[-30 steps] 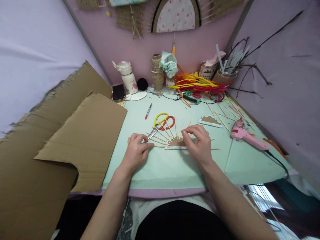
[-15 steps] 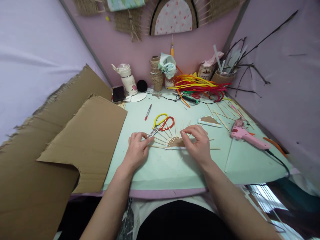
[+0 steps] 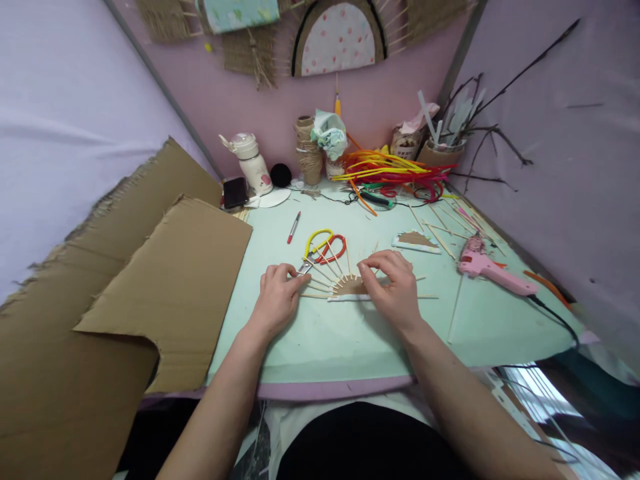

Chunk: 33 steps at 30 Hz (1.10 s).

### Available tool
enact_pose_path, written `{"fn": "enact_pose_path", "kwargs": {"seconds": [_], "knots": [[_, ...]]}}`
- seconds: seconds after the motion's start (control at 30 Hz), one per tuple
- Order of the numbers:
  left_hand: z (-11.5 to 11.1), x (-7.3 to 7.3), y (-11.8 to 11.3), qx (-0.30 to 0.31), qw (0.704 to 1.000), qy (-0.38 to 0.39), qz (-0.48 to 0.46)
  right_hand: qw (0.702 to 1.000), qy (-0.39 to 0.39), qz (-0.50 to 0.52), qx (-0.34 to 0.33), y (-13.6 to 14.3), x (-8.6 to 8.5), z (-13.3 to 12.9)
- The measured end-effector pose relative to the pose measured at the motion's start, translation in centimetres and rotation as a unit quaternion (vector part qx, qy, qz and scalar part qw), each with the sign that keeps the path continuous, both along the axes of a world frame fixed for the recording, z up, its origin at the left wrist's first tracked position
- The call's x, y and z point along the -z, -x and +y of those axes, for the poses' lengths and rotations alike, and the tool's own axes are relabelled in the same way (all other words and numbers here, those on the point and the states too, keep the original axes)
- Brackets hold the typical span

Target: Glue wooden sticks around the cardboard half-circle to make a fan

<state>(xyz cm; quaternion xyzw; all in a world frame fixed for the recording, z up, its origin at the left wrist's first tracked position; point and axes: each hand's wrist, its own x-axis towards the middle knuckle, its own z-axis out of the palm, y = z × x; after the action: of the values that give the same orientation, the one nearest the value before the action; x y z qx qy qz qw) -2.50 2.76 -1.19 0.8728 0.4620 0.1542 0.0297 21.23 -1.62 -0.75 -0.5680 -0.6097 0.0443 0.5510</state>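
Left hand (image 3: 277, 297) is held knuckles-up at the left end of the work, outer fingers curled in, thumb and index brought close at the tip of one of the thin pale wooden sticks (image 3: 349, 260); whether it is gripped or only touched can't be told. Sticks are fanned out from the curved edge of a brown cardboard half-disc with white edging (image 3: 349, 288), laid flat on the pale green table (image 3: 320, 350) between both hands. Right hand (image 3: 395, 290) is placed over the half-disc's right part, fingers curled, thumb and index pinched together; anything held there is hidden.

Containers at the back, left to right: cream bottle with flip lid (image 3: 254, 170) is stood upright, contents not visible. Small speckled jar (image 3: 335, 169) is topped by crumpled white-and-green cloth (image 3: 330, 137). Printed brown-and-white pot (image 3: 405, 143) is topped with pink crumpled material (image 3: 421, 120). Brown cylindrical holder (image 3: 440, 155) is filled with translucent white sticks (image 3: 427, 115); dark bare twigs (image 3: 530, 60) are seen beside them, seating unclear.
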Motion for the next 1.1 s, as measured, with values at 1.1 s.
{"fn": "enact_pose_path", "kwargs": {"seconds": [1.1], "knots": [[3.5, -1.4, -4.0, 0.066, 0.995, 0.019, 0.069, 0.999, -0.013, 0.032, 0.013, -0.3, -0.6, -0.3]]}}
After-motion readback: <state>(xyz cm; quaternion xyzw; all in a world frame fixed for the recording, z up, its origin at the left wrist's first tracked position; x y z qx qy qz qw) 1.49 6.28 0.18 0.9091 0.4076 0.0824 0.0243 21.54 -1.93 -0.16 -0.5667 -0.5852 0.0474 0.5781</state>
